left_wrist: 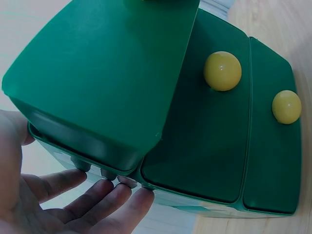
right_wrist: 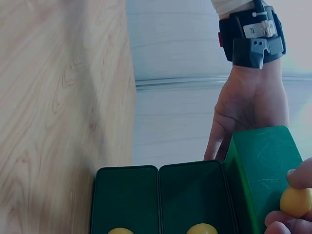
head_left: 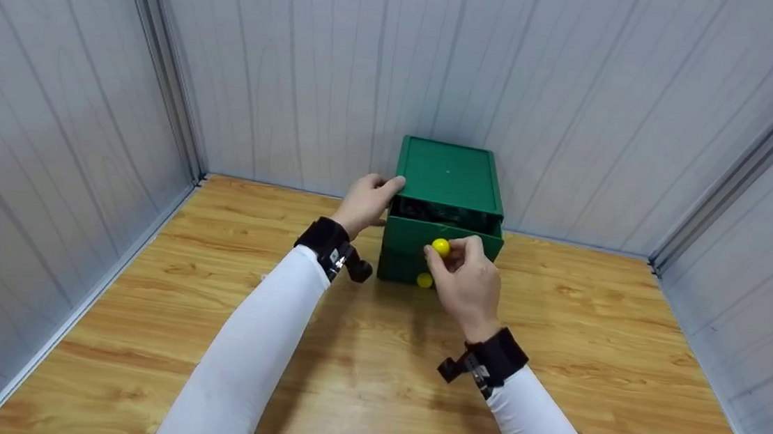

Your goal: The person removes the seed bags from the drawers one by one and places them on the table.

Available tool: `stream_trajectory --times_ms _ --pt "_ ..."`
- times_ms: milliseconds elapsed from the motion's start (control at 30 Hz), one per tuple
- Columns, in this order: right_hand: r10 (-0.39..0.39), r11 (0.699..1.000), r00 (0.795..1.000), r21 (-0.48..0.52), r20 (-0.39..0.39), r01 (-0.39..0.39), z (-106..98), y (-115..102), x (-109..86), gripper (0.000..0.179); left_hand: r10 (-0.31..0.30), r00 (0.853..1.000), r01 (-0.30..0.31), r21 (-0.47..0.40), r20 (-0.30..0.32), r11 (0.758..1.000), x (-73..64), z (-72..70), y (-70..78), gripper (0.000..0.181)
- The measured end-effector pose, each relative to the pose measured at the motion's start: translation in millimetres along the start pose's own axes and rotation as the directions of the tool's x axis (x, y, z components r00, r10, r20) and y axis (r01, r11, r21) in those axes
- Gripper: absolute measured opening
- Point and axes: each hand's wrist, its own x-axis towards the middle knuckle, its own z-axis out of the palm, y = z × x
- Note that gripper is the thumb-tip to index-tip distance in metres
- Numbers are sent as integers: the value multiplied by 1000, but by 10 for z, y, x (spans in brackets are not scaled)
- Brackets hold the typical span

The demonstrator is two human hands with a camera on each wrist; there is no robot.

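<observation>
A small green cabinet (head_left: 450,173) with three stacked drawers stands against the back wall. Its top drawer (left_wrist: 102,73) is pulled partway out, and a dark interior shows behind the front. My right hand (head_left: 473,284) pinches the round yellow knob (head_left: 440,247) of that drawer between thumb and fingers. On the cabinet's left side rests my left hand (head_left: 363,204), thumb at the top edge and fingers stretched along the side wall. The middle drawer (left_wrist: 195,146) and the bottom drawer (left_wrist: 270,165) sit flush, each with a yellow knob.
The cabinet stands on a wood-grain surface (head_left: 344,381). Pale panelled walls rise behind it (head_left: 302,63) and on both sides. Each wrist carries a black strap with a small camera.
</observation>
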Motion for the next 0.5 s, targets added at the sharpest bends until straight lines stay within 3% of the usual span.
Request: stream_trajectory --times_ms 500 --pt "-31 999 999 -13 -9 31 -61 -71 -87 31 -9 1000 10 29 -21 1000 6 -21 -16 69"
